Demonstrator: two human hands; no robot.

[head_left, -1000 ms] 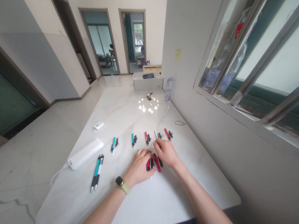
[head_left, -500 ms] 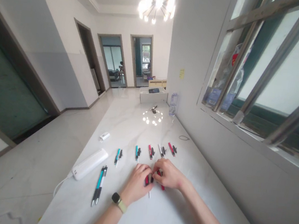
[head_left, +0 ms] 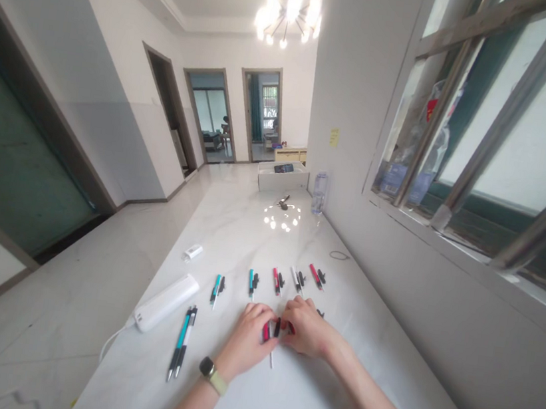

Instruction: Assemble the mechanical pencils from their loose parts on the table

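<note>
On the white table my left hand [head_left: 249, 337] curls its fingers round the parts of a taken-apart red pen: a red barrel piece [head_left: 266, 331], a black piece [head_left: 278, 326] and a thin white refill [head_left: 272, 360] that pokes out below the fingertips. Close beside it, my right hand [head_left: 307, 328] has its fingers bent and pinched over a dark and red pen part [head_left: 291, 328], mostly covered by the fingers. Beyond the hands lie several disassembled pens in a row, among them a blue barrel [head_left: 251, 281] and a red barrel [head_left: 314, 275].
Two whole pens [head_left: 181, 343] lie at the left, near a white power strip [head_left: 167, 302] with a cord. A small white adapter [head_left: 192, 252], keys [head_left: 284, 202], a clear bottle [head_left: 319, 194] and a white box [head_left: 282, 180] stand farther off. The wall [head_left: 354, 202] borders the right side.
My right hand has shifted slightly and turned over the red piece that showed below it, which is now hidden. A dark part shows behind that hand. My left hand stays at the red pen parts.
</note>
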